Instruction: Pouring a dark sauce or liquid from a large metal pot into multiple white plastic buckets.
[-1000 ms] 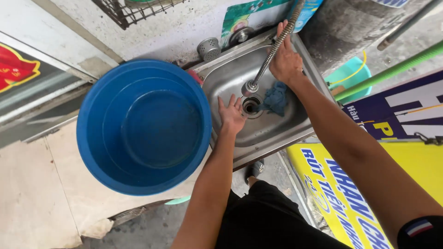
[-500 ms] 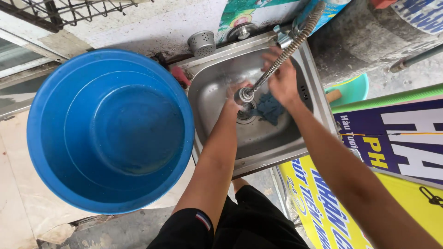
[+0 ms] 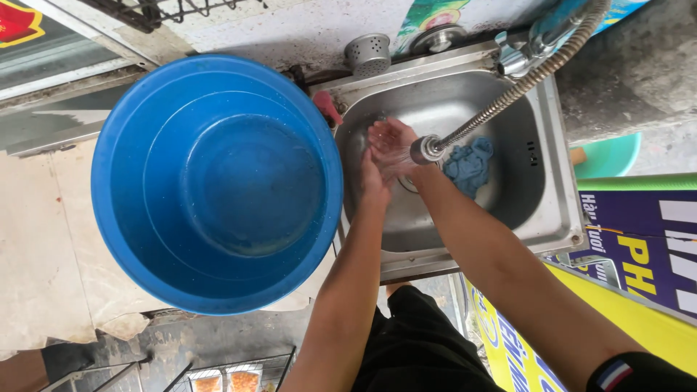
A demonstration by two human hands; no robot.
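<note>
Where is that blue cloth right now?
In the head view, the blue cloth lies in the steel sink, right of the hands and just beyond the spray hose head.

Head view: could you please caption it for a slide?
Both hands rinse under a hose nozzle in a steel sink, beside a blue tub.

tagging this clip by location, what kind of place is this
Probably an outdoor wash spot at a street stall or small shop. A steel sink with a hose tap stands by a rough wall, a big blue tub sits beside it, and bright signboards lean close by. Both hands are under the water.
</note>
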